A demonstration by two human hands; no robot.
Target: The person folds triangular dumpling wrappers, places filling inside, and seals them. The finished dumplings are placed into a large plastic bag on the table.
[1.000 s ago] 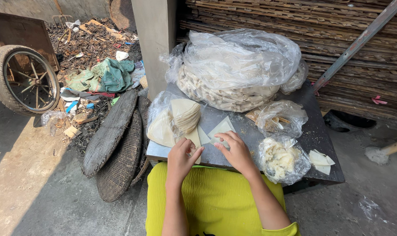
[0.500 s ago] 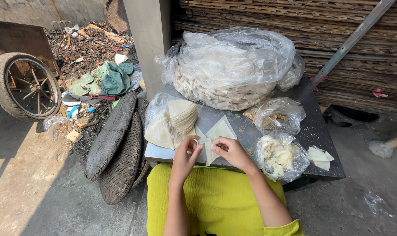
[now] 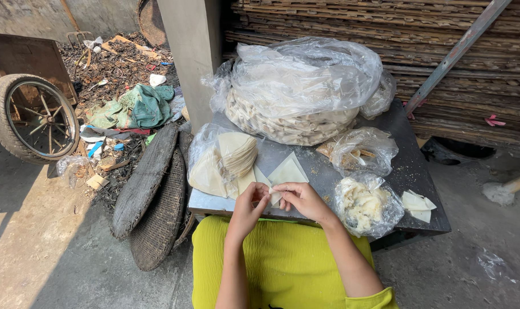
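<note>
Your left hand [image 3: 249, 207] and right hand [image 3: 302, 199] meet at the near edge of the dark table [image 3: 411, 171], forearms angled inward over your yellow lap. Both sets of fingers are pinched together on a pale wrapper piece [image 3: 273, 196], which sits between your fingertips, just below the triangular sheet [image 3: 287, 170].

The wrappers [image 3: 288, 171] were pale cream, the table [image 3: 409, 166] dark grey and speckled with crumbs, the bags [image 3: 306, 74] clear, the skirt [image 3: 283, 263] bright yellow-green, the woven trays [image 3: 157, 212] dark brown, the cloth [image 3: 145, 106] teal green.
</note>
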